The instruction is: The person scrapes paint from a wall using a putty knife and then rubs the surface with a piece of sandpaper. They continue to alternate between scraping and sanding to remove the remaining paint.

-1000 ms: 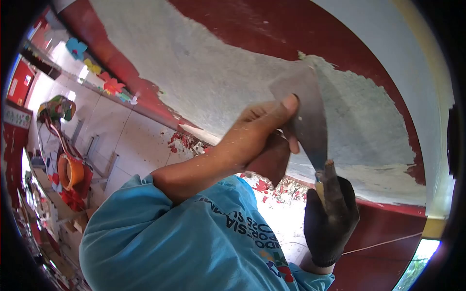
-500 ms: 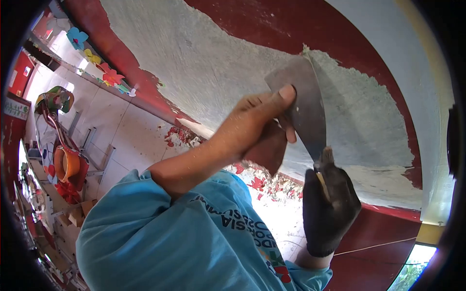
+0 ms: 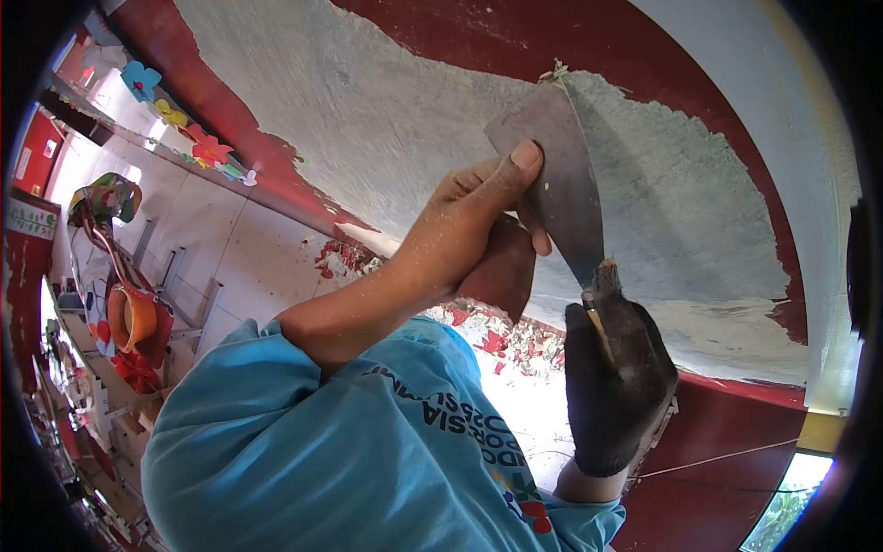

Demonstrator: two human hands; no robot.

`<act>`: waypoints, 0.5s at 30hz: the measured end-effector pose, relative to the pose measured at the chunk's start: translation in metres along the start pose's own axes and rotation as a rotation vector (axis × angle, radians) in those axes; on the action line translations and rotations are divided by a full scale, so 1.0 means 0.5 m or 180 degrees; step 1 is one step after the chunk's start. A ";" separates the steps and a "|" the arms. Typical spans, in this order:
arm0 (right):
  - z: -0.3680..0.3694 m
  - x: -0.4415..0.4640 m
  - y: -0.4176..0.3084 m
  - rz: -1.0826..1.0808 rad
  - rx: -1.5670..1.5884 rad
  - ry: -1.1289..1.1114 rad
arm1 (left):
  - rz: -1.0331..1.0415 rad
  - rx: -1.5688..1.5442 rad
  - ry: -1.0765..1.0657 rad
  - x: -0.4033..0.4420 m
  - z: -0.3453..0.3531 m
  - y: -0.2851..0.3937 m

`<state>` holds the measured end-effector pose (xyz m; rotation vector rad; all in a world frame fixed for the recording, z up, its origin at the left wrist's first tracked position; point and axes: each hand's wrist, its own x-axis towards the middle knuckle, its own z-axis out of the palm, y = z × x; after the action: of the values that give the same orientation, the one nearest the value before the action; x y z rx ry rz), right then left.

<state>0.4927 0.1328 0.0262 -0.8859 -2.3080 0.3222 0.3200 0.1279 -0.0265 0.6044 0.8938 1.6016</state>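
A wide putty knife (image 3: pixel 572 193) is held up before the scraped wall, its grey blade slanting to the upper left. My right hand (image 3: pixel 621 386), in a black glove, is wrapped round its handle (image 3: pixel 600 336), which mostly hides in the fist. My bare left hand (image 3: pixel 469 212) pinches the blade's left edge, thumb on its face and fingertips behind. Below those fingers shows a dark reddish flat piece (image 3: pixel 504 274); I cannot tell what it is or whether the hand grips it. Pale crumbs (image 3: pixel 556 72) appear at the blade's top corner.
The wall has a large bare grey patch (image 3: pixel 368 101) edged by red paint (image 3: pixel 478 28). Paint flakes (image 3: pixel 497 345) litter the floor below. Paper flowers (image 3: pixel 210 147) line the wall at left, near an orange pot (image 3: pixel 133 317). A thin cord (image 3: pixel 717 457) runs at lower right.
Both hands and the putty knife sit slightly higher and further left in view. The grips look the same. The background has shifted a little too.
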 end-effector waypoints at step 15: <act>0.009 -0.001 0.020 -0.0025 0.0095 -0.0013 | 0.0054 0.0064 0.0109 0.006 -0.003 0.016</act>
<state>0.4955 0.1400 0.0181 -0.8621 -2.3040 0.3546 0.3137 0.1302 -0.0210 0.6018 0.9332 1.6242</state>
